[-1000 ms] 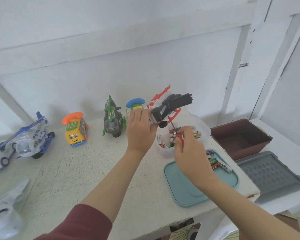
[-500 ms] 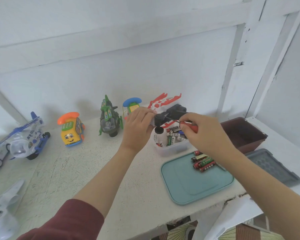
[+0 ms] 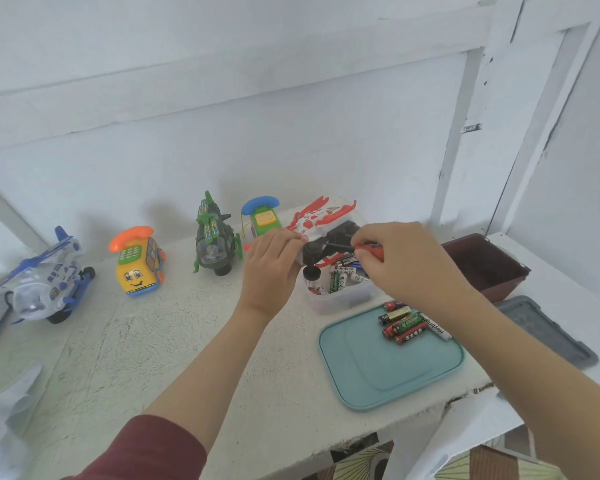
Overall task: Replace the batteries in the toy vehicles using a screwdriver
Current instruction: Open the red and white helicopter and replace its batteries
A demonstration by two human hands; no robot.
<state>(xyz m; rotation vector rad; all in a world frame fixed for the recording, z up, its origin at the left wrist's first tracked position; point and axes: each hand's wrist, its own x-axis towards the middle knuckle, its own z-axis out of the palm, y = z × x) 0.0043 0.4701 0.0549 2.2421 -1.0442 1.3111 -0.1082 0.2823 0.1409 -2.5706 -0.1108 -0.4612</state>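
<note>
My left hand (image 3: 272,268) grips a red, white and black toy vehicle (image 3: 326,226), held on its side above a clear tub of batteries (image 3: 343,296). My right hand (image 3: 406,261) pinches the red handle of a small screwdriver (image 3: 368,249), whose dark shaft points left into the toy's black underside. Several loose batteries (image 3: 407,323) lie at the back of a teal lid (image 3: 378,368) on the white table (image 3: 153,358).
Along the wall stand a blue-and-white plane (image 3: 35,285), a yellow phone car (image 3: 137,263), a green helicopter (image 3: 213,237) and a green phone toy (image 3: 262,216). A brown bin (image 3: 485,265) and a grey lid (image 3: 544,330) sit at the right. The table's edge runs close in front.
The toy was lowered and tipped sideways. My right hand rose from the battery tub and brought the screwdriver level against the toy's underside. The camera shifted slightly.
</note>
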